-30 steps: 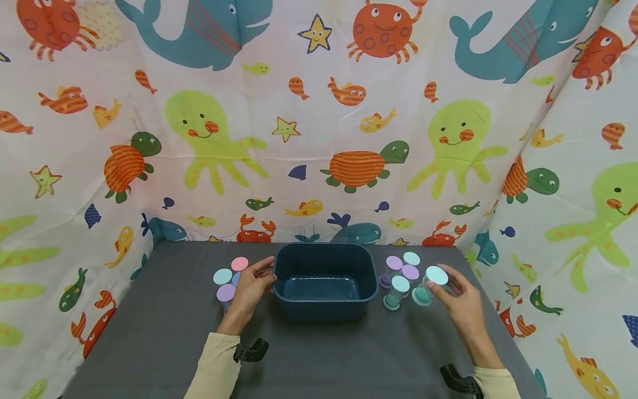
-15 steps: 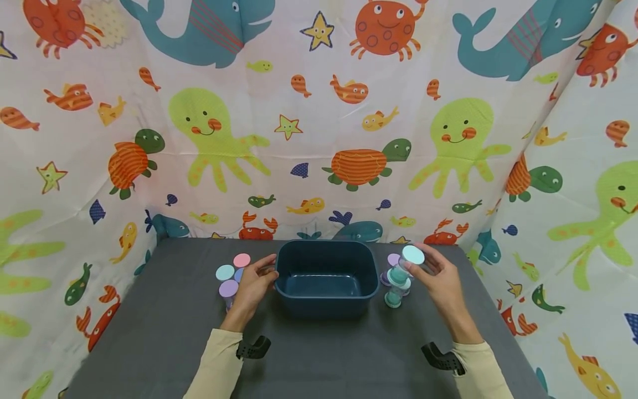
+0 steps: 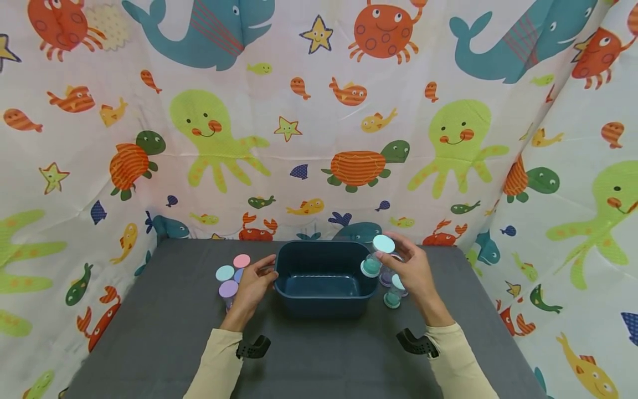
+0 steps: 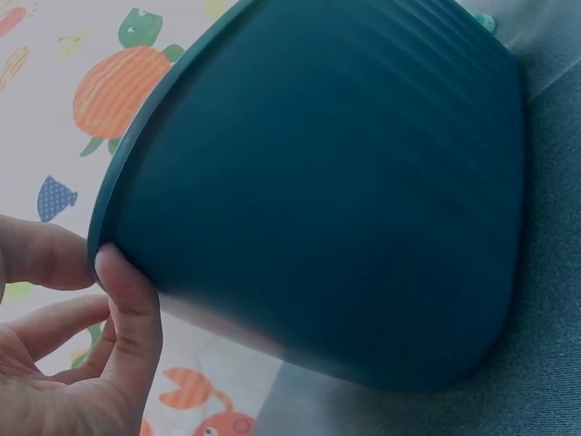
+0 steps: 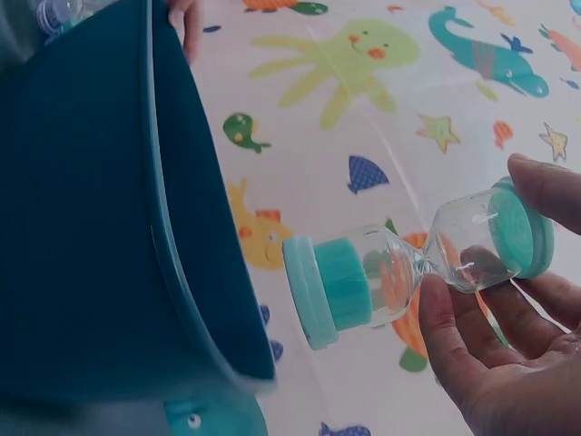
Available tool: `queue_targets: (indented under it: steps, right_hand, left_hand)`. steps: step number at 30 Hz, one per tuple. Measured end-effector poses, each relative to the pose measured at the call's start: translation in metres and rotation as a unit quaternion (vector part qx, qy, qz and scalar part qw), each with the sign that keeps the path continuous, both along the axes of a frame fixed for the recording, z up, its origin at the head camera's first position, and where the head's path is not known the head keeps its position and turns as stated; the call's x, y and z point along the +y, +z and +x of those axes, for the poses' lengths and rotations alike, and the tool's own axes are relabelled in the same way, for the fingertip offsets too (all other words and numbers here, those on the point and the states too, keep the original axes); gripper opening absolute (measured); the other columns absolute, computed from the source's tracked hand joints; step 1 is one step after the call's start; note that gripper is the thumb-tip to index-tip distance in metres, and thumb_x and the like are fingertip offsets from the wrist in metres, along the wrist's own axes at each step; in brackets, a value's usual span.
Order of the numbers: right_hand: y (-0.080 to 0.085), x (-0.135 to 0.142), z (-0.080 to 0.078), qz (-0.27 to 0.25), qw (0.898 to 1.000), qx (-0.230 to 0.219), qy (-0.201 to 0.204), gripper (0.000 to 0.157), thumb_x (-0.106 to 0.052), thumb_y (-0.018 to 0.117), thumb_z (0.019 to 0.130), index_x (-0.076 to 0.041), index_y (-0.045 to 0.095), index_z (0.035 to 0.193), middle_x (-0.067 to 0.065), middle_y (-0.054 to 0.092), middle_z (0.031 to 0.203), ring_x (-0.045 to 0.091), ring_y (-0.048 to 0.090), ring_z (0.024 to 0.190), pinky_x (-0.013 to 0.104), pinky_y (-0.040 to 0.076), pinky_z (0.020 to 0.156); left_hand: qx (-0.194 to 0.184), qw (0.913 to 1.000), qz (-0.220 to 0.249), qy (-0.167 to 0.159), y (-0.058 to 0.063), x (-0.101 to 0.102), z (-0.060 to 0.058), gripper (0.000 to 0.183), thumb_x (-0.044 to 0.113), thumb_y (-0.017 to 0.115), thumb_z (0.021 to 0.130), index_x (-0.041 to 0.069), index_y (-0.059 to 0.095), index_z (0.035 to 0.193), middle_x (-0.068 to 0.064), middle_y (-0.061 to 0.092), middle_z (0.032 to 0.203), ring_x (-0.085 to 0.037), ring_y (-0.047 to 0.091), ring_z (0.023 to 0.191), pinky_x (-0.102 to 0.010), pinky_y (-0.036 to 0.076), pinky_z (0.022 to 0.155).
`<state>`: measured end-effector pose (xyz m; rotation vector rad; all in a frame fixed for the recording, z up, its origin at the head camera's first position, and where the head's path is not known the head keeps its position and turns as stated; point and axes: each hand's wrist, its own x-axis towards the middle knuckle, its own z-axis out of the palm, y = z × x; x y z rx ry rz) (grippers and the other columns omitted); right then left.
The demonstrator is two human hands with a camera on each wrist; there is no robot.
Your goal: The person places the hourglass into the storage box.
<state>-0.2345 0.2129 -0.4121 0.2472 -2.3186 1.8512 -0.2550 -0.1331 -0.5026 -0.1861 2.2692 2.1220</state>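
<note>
A dark blue plastic bin (image 3: 324,308) stands mid-table. My left hand (image 3: 252,291) pinches its left rim between thumb and finger, as the left wrist view shows with the bin wall (image 4: 318,200) up close. In my right hand (image 3: 412,272) is a sandglass (image 3: 371,266) with mint-green caps, held by the upper end over the bin's right rim. The right wrist view shows teal sand in its lower bulb (image 5: 345,283) and the clear narrow neck. Just right of the bin stand another teal sandglass (image 3: 392,299) and purple ones (image 3: 385,277), partly hidden by the hand.
Left of the bin, partly behind my left hand, several sandglasses stand together, with a pink cap (image 3: 241,260), a mint cap (image 3: 225,272) and a purple cap (image 3: 229,288) showing. A grey cloth covers the table (image 3: 319,360). A sea-animal curtain (image 3: 309,183) hangs behind it.
My right hand has carried the teal sandglass leftward from the right-hand group to the bin's right rim. The left hand keeps its grip on the bin's rim.
</note>
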Motion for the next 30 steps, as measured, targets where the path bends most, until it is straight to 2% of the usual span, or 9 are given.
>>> queue_targets:
  steps: [5, 13, 20, 26, 30]
  right_hand:
    - [-0.002, -0.017, -0.005, -0.02, 0.999, -0.012, 0.024, 0.053, -0.015, 0.074, 0.087, -0.006, 0.055, 0.136, 0.015, 0.058, 0.13, 0.006, 0.06, 0.108, 0.019, 0.052, 0.088]
    - [-0.009, -0.045, -0.015, -0.033, 0.998, -0.022, 0.055, 0.052, -0.02, 0.077, 0.085, -0.012, 0.058, 0.132, 0.008, 0.059, 0.126, 0.014, 0.059, 0.112, 0.023, 0.05, 0.093]
    - [-0.012, -0.069, -0.023, -0.042, 0.995, -0.034, 0.086, 0.052, -0.017, 0.077, 0.084, -0.01, 0.058, 0.132, 0.012, 0.06, 0.129, 0.021, 0.059, 0.114, 0.023, 0.052, 0.09]
    - [-0.023, -0.087, -0.031, -0.03, 0.992, -0.058, 0.106, 0.051, -0.02, 0.077, 0.085, -0.012, 0.06, 0.132, 0.013, 0.06, 0.129, 0.028, 0.056, 0.119, 0.031, 0.051, 0.091]
    - [-0.033, -0.099, -0.036, -0.015, 0.992, -0.074, 0.099, 0.047, -0.021, 0.079, 0.084, -0.016, 0.063, 0.128, 0.009, 0.062, 0.127, 0.026, 0.057, 0.118, 0.034, 0.052, 0.09]
  left_hand:
    - [-0.002, 1.0, -0.007, 0.0, -0.001, 0.0, 0.0, 0.047, 0.005, 0.06, 0.093, 0.012, 0.055, 0.139, -0.012, 0.059, 0.131, -0.022, 0.058, 0.096, -0.026, 0.054, 0.071]
    - [-0.004, 1.0, -0.008, 0.0, -0.001, -0.001, 0.001, 0.046, 0.005, 0.06, 0.093, 0.012, 0.056, 0.138, -0.012, 0.059, 0.129, -0.021, 0.058, 0.095, -0.026, 0.054, 0.071]
    - [-0.003, 1.0, -0.004, 0.0, 0.0, -0.001, 0.001, 0.046, 0.006, 0.061, 0.093, 0.012, 0.056, 0.138, -0.013, 0.06, 0.127, -0.02, 0.058, 0.095, -0.025, 0.054, 0.07]
    - [0.0, 1.0, -0.004, 0.0, 0.0, -0.001, 0.001, 0.046, 0.006, 0.062, 0.092, 0.012, 0.056, 0.138, -0.013, 0.06, 0.127, -0.02, 0.058, 0.094, -0.024, 0.054, 0.069]
    - [-0.001, 1.0, -0.005, -0.003, -0.002, -0.002, 0.001, 0.047, 0.005, 0.061, 0.092, 0.011, 0.055, 0.139, -0.014, 0.06, 0.128, -0.018, 0.058, 0.093, -0.023, 0.054, 0.069]
